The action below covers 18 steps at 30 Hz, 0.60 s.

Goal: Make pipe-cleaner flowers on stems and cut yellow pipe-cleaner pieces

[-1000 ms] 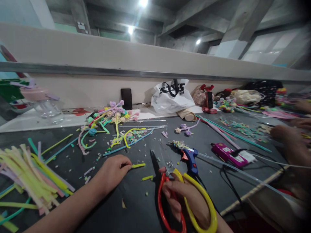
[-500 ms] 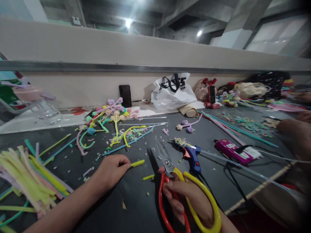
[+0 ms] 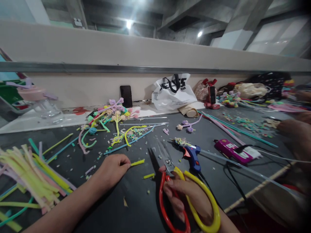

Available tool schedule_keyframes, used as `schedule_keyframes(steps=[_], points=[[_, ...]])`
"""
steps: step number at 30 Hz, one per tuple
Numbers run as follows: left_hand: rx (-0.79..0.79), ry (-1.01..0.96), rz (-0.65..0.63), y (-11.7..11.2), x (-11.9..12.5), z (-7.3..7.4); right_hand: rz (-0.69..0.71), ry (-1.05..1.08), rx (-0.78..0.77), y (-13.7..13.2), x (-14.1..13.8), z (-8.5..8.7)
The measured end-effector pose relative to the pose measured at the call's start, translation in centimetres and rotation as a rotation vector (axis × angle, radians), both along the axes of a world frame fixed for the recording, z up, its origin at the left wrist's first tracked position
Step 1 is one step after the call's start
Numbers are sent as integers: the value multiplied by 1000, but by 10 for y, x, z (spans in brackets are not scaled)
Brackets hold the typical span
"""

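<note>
My left hand (image 3: 114, 170) pinches a short yellow pipe cleaner (image 3: 137, 162), whose free end points right above the dark tabletop. In my right hand (image 3: 184, 197) are scissors (image 3: 168, 162) with one red and one yellow handle. Their blades are slightly parted and point away from me. A cut yellow piece (image 3: 149, 176) lies on the table between my hands. Beyond the scissors rests a blue glue gun (image 3: 193, 157), its nozzle end amid small pastel bits. A glue stick (image 3: 230, 163) runs out from its back.
Bundled pastel pipe cleaners (image 3: 31, 178) lie at the left. Pastel fluffy flowers (image 3: 114, 111) and scraps spread farther back. A purple power strip (image 3: 234, 151) with cables sits right. By the wall are a phone (image 3: 125, 96) and a white bag (image 3: 173, 94). Another person's arm (image 3: 295, 129) shows at right.
Both hands keep almost the same pose, and the scissors stay slightly parted. The view has shifted a little, so items at the left appear slightly farther right.
</note>
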<state>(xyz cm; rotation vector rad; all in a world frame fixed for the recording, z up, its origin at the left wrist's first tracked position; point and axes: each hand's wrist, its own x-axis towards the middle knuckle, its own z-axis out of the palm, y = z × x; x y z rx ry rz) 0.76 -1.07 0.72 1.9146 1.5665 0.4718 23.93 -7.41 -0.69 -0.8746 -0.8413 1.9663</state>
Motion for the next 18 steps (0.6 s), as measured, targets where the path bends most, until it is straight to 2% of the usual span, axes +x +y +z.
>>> schedule_keyframes(steps=[6, 12, 16, 18], points=[[25, 16, -37, 0, -1, -2, 67, -84, -61, -1, -1, 8], [48, 19, -46, 1, -1, -4, 206, -206, -199, -19, -5, 12], [60, 37, -50, 3, -1, -4, 139, -220, -254, -30, -8, 12], [70, 31, -57, 3, -1, -5, 152, -236, -267, -31, -10, 14]])
